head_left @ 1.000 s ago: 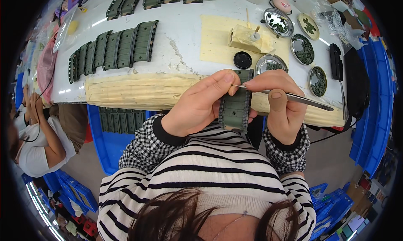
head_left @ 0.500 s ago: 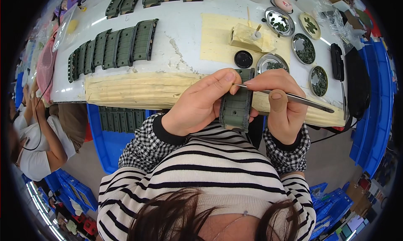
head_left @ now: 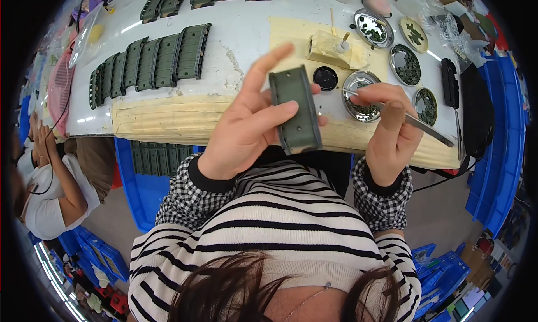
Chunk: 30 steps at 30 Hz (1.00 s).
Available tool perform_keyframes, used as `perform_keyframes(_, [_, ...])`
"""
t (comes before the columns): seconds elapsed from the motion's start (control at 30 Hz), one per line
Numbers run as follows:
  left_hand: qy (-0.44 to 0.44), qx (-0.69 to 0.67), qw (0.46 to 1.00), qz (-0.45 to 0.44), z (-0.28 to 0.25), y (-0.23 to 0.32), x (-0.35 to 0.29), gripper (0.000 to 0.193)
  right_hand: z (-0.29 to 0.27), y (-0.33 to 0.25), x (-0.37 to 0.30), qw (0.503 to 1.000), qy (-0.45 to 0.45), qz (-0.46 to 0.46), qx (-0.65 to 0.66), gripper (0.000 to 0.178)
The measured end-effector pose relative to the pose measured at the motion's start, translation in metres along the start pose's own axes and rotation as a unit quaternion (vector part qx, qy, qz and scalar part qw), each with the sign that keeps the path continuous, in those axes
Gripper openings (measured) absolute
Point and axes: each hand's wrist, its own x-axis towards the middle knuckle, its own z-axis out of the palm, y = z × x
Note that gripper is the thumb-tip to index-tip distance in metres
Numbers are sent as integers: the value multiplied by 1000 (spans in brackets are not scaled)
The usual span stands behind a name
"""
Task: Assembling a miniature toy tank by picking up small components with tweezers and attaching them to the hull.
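Thumb and fingers of the left hand are pinching an oblong, dark-green, plastic-looking panel above the near edge of the white table; the thumb is pressing on its face, fingertips are showing past its right side, and the index finger is stretching clear of it. The panel is leaning slightly and looking stiff and fairly light, since one hand is carrying it; its smooth face is probably offering less purchase than its long side edges, which are making the surer hold. The right hand is pinching slim silver metal tweezers, their tips pointing toward the left rim of a round metal dish of small green pieces; whether the tips are holding anything is too fine to tell. Farther left, a row of similar green panels is lying on the table.
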Motion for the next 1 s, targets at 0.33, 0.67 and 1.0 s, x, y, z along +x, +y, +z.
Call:
perform_keyframes(0.33, [99, -77, 991, 55, -23, 6, 4, 58, 12, 34, 6, 972, -17, -62, -226, 10])
perform_keyframes(0.67, [134, -111, 983, 55, -27, 4, 5, 52, 9, 19, 6, 984, 1, -43, -174, 13])
perform_keyframes(1.0, [147, -193, 970, -3, -13, 1, 10, 43, 16, -21, -9, 989, -118, -84, -6, 17])
